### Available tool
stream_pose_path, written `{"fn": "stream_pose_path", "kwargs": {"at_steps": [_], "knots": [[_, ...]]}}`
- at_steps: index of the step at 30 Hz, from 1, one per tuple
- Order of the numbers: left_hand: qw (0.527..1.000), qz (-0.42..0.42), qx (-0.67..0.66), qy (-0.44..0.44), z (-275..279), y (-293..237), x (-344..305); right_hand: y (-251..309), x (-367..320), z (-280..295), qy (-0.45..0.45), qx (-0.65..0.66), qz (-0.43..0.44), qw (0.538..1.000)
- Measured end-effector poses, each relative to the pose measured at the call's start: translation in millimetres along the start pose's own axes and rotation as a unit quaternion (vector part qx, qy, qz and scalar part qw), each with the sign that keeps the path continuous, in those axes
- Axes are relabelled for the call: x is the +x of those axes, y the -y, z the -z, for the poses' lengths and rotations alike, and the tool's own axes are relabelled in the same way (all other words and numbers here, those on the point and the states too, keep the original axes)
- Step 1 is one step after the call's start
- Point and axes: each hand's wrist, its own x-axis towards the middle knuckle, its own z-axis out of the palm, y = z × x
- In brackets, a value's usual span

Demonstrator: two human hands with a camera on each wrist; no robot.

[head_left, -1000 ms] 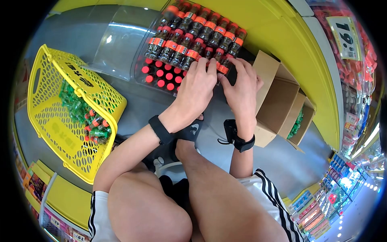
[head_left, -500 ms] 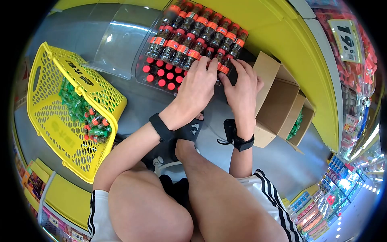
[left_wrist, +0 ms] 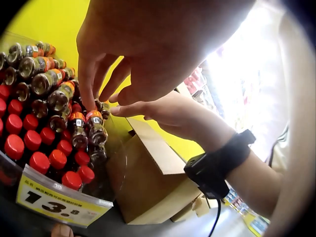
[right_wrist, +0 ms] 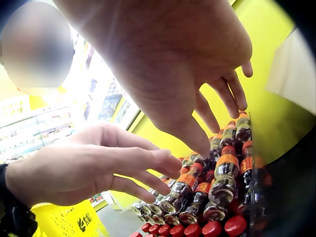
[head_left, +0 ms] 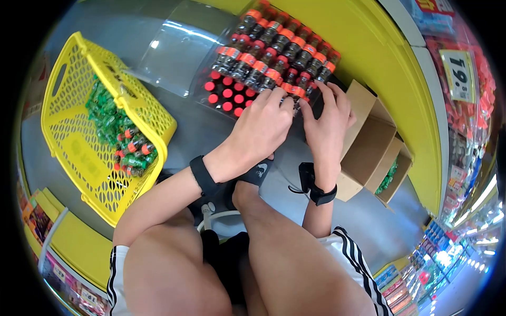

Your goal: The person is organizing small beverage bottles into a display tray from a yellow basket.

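Note:
Small dark cola bottles (head_left: 259, 67) with red caps and orange labels lie in layers in a clear plastic bin. At the bin's front, several stand upright, red caps (head_left: 227, 93) showing. My left hand (head_left: 263, 122) reaches over the front right corner, its extended fingers touching a bottle (left_wrist: 96, 126) lying there. My right hand (head_left: 328, 122) is beside it at the bin's right end, thumb and fingers spread over the end bottles (right_wrist: 224, 173). In the right wrist view the left fingers look loosely bent above the row. Each wrist wears a black strap.
A yellow basket (head_left: 68, 131) at left holds green and cola bottles. The clear lid (head_left: 176, 55) extends left from the bin. Open cardboard boxes (head_left: 369, 137) stand at right, one with green items inside. A price card (left_wrist: 64, 200) fronts the bin; yellow shelving (head_left: 390, 58) rises behind.
The head view has shifted, so the bin and basket appear farther right. Both hands have stayed at the bin's right end, with only slight changes in the fingers.

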Motion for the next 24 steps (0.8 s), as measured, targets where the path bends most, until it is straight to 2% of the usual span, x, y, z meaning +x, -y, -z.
{"fn": "stream_pose_path", "kwargs": {"at_steps": [6, 8, 10, 15, 21, 24], "knots": [[1.000, 0.007, 0.018, -0.002, 45.8, 5.6, -11.7, 8.8, -4.2, -11.1, 0.001, -0.015, 0.012, 1.000], [0.999, 0.007, 0.048, -0.017, 57.2, 9.8, -17.1, 6.9, -5.5, -11.9, -0.008, -0.039, -0.036, 0.999], [0.998, 0.020, 0.046, -0.033, 64.8, 12.9, -24.0, 2.8, -5.9, -12.5, -0.017, -0.054, -0.035, 0.998], [0.998, 0.035, 0.029, -0.049, 77.1, 16.6, -35.3, 2.5, -5.5, -13.2, 0.028, -0.122, -0.080, 0.989], [0.999, 0.038, 0.014, -0.028, 80.0, 14.5, -40.5, -13.0, -5.8, -27.2, 0.032, -0.134, -0.036, 0.990], [0.999, 0.039, 0.006, -0.013, 79.4, 14.2, -40.8, -10.9, -5.1, -26.7, 0.022, -0.127, -0.041, 0.991]]}}
